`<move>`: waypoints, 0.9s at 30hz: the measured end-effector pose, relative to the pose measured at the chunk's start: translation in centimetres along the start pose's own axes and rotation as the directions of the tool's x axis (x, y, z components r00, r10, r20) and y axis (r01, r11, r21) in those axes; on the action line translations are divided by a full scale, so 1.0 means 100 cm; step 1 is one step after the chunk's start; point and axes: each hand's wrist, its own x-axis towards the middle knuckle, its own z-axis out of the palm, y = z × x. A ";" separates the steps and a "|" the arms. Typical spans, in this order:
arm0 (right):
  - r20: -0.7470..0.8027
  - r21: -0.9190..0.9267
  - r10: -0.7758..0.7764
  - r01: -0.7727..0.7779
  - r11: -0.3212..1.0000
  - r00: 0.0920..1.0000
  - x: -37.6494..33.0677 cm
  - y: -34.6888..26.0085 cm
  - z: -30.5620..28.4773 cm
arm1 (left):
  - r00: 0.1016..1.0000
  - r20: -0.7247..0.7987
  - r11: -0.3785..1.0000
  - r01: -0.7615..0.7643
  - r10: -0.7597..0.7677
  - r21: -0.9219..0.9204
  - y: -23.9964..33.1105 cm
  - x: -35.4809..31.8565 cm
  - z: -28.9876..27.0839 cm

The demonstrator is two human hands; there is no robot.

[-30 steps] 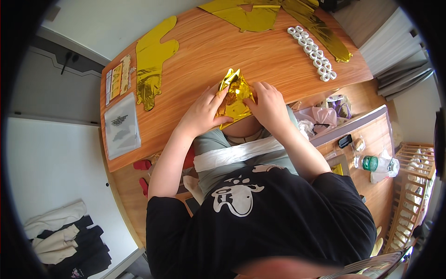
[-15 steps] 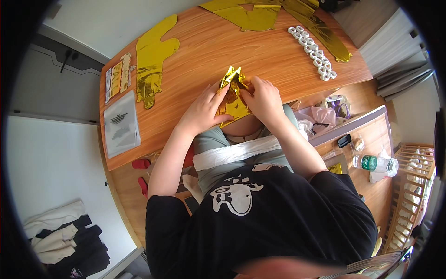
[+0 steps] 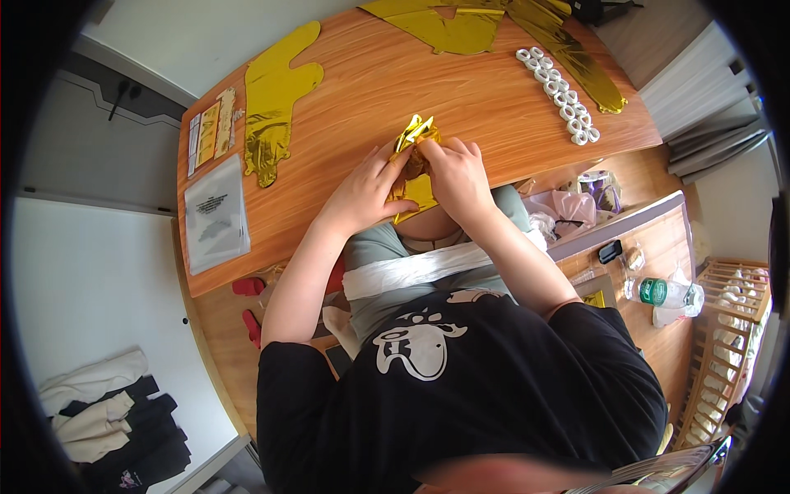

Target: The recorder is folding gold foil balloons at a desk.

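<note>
A crumpled, partly folded gold foil balloon (image 3: 421, 189) is at the table's near edge, in front of my lap. My left hand (image 3: 360, 193) holds its left side, fingers along the upper part and thumb across the lower part. My right hand (image 3: 461, 183) is closed on the foil's upper right, thumb and index finger pinching a fold; its other fingers are curled. The shiny top end sticks up beyond my fingertips, and part of the foil is hidden under both hands. A flat gold foil balloon (image 3: 276, 90) lies to the left on the table.
More flat gold foil (image 3: 457, 31) lies along the table's far side. White ribbon rolls (image 3: 559, 97) stand in rows at right. Clear plastic bags (image 3: 216, 216) and printed cards (image 3: 210, 132) lie at the left edge. A lower surface at right holds a bottle (image 3: 654, 291) with a green label.
My right hand has shifted left and inward over the foil, its fingers now curled into a pinch. The foil's upper part is more gathered; my left hand stays almost in place.
</note>
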 end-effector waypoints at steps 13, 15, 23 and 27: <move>0.156 0.172 -0.111 0.084 0.981 0.981 0.002 0.012 -0.023 | 1.000 0.021 1.000 -0.019 0.019 0.013 -0.005 0.001 0.003; 0.088 0.284 -0.127 0.097 0.954 0.988 -0.002 0.020 -0.028 | 0.998 0.034 0.998 -0.057 0.056 0.032 -0.003 0.003 0.001; 0.065 0.285 0.169 -0.181 0.942 0.983 -0.024 0.016 -0.039 | 0.997 0.056 0.994 -0.063 0.058 0.093 0.001 0.005 -0.002; 0.024 0.292 0.266 -0.261 0.920 0.964 -0.024 0.008 -0.037 | 0.997 0.056 0.995 -0.051 0.047 0.090 0.001 0.004 -0.001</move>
